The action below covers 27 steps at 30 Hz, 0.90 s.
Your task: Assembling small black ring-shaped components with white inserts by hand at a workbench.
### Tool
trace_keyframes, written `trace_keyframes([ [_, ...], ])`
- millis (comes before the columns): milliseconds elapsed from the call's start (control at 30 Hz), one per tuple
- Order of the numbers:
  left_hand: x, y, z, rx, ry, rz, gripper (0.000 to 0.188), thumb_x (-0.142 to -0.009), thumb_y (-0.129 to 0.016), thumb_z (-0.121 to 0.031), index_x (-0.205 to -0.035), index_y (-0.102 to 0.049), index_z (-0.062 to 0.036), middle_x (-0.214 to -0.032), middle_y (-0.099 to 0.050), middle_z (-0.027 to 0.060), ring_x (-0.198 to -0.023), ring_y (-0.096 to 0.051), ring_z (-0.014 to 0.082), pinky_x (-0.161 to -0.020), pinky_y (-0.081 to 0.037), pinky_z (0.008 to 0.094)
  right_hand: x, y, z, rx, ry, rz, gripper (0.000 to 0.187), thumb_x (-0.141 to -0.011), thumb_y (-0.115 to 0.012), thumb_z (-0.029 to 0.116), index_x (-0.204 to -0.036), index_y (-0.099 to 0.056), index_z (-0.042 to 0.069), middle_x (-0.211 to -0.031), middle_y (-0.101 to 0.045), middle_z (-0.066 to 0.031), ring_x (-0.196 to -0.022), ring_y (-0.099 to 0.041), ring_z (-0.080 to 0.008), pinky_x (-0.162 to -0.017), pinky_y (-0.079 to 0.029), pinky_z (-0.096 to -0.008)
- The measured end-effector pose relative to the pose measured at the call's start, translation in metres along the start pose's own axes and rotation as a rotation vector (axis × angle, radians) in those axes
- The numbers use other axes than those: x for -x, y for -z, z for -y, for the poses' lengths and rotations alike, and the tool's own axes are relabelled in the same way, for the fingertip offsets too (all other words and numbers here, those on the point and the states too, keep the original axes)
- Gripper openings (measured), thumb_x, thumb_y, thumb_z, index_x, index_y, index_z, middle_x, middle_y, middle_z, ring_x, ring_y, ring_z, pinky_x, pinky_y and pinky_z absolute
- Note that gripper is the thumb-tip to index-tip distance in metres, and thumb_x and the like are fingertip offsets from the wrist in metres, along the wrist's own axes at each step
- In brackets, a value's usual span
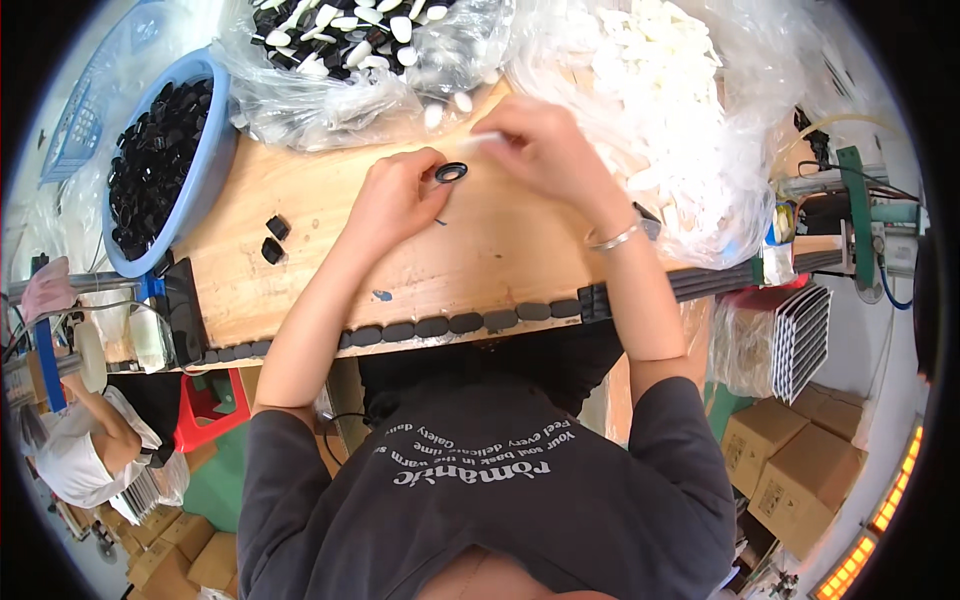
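Note:
Over the middle of the wooden table (330, 270), my left hand (398, 192) is closed on a small black oval piece (452, 172) with a pale centre. It is held between thumb and forefinger. Just to the right and a little farther off, my right hand (545, 145) pinches a thin white piece (487, 137), smeared by motion. A gap separates the two pieces. Two small black blocks (275, 238) lie on the wood to the left. A couple of white oval pieces (433, 115) rest beyond my hands.
A blue basin (225, 165) of black pieces stands left. Clear bags hold mixed black and white pieces (335, 35) at the back and a white heap (670, 120) at right. Dark oval pads (465, 322) line the near edge. Another person (100, 440) sits lower left; cartons (800, 470) stack lower right.

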<state>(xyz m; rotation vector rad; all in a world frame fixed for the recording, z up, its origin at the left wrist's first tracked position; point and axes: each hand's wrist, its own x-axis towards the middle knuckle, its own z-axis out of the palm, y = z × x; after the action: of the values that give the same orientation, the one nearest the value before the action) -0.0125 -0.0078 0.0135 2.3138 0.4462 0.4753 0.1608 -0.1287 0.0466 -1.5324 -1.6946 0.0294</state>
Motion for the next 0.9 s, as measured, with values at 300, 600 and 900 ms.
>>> trace_keyframes([
  [300,-0.005,0.000,0.006,0.113,0.038,-0.050,0.019,-0.073,-0.069,-0.006,-0.089,-0.064,0.0007,-0.070,-0.065,0.0129,-0.063,-0.066,0.0214,-0.060,-0.052,0.0295,0.017,-0.040,0.000,-0.091,-0.061,0.034,0.016,-0.075,-0.066,-0.004,-0.088,-0.065,0.004,-0.082,-0.057,-0.0057,-0.066,-0.057,-0.0186,-0.056,-0.047,-0.0270],
  [600,-0.006,0.002,0.004,0.099,-0.157,-0.215,0.023,-0.072,-0.070,0.001,-0.095,-0.064,0.0012,-0.085,-0.065,0.0137,-0.073,-0.066,0.0245,-0.064,-0.053,0.0313,0.013,-0.043,0.001,-0.393,-0.318,0.014,0.018,-0.077,-0.066,-0.007,-0.093,-0.067,0.001,-0.091,-0.057,-0.0031,-0.081,-0.056,-0.0126,-0.065,-0.047,-0.0235],
  [900,-0.008,-0.014,0.008,0.424,-0.132,-0.367,0.022,-0.075,-0.068,0.008,-0.095,-0.064,0.0008,-0.087,-0.067,0.0090,-0.074,-0.065,0.0162,-0.069,-0.052,0.0260,0.014,-0.047,-0.002,-0.772,-0.558,-0.044,0.020,-0.085,-0.062,-0.003,-0.105,-0.064,0.000,-0.099,-0.063,-0.0050,-0.089,-0.061,-0.0121,-0.077,-0.051,-0.0230],
])
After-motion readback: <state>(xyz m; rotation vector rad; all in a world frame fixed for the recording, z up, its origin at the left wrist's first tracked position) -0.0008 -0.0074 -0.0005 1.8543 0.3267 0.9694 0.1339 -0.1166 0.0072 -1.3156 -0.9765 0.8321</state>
